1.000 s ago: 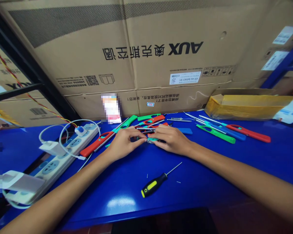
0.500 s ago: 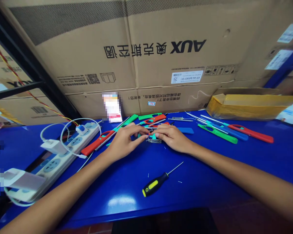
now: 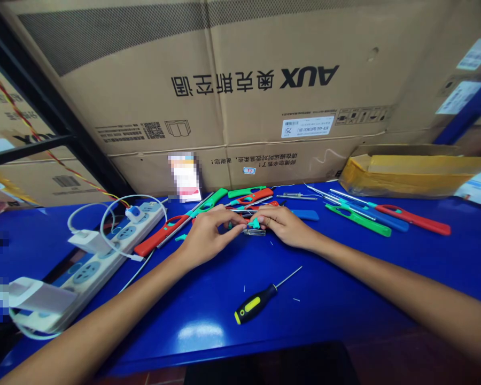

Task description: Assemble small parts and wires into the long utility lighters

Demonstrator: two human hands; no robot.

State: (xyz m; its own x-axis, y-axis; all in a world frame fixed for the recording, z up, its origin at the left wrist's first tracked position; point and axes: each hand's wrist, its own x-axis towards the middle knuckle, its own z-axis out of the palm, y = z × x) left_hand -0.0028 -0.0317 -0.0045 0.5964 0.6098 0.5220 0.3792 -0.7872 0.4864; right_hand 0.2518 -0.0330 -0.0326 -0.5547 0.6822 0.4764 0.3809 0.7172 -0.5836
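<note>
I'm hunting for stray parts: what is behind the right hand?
Behind the right hand, a blue handle sticks out and a red part shows; farther back are a clear part and the carton. The handle's other end is covered and cannot be seen.

Workshop-like spot: screwdriver (image 3: 256, 304), lighter parts (image 3: 427, 223), power strip (image 3: 99, 264), cardboard carton (image 3: 240, 120).

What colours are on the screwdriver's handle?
Black and yellow handle, seen in the head view.
</note>
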